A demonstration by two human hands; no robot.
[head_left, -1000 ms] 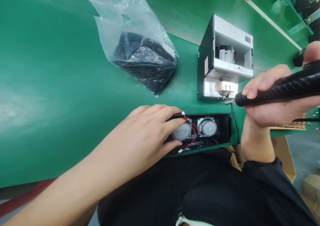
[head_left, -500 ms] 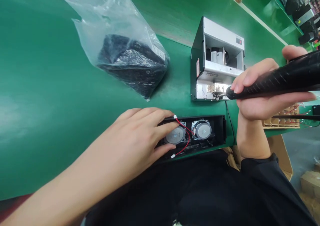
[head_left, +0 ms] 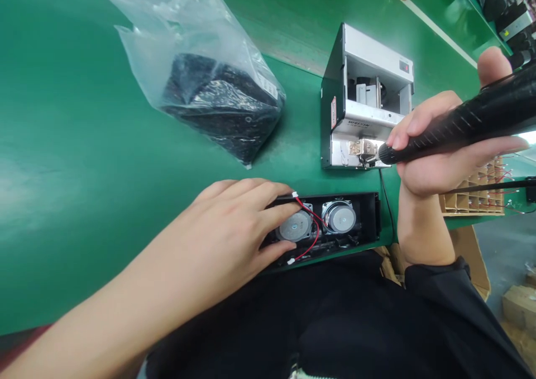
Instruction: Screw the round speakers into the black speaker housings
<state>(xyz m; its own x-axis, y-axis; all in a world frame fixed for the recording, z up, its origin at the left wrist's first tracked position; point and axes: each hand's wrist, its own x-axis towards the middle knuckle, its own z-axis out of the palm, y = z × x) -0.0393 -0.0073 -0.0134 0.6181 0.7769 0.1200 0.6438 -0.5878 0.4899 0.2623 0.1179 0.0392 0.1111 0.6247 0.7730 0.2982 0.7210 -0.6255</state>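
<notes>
A long black speaker housing [head_left: 368,217] lies at the near edge of the green table, with two round silver speaker drivers [head_left: 339,216] and red wires [head_left: 312,225] inside. My left hand [head_left: 234,228] rests on its left end, fingers curled over the housing and holding it down. My right hand [head_left: 444,156] is closed round a black electric screwdriver [head_left: 460,125]. The screwdriver's tip sits at the front outlet of a grey and silver screw feeder box [head_left: 368,100] standing just behind the housing.
A clear plastic bag [head_left: 201,61] with black parts lies at the back left. A cardboard tray [head_left: 473,197] of wired parts sits at the right. Cardboard boxes [head_left: 519,301] stand on the floor. A shelf [head_left: 439,16] runs along the back right.
The screwdriver tip moved left from above the housing's right end to the feeder's outlet and stays there. My left hand has kept its hold on the housing.
</notes>
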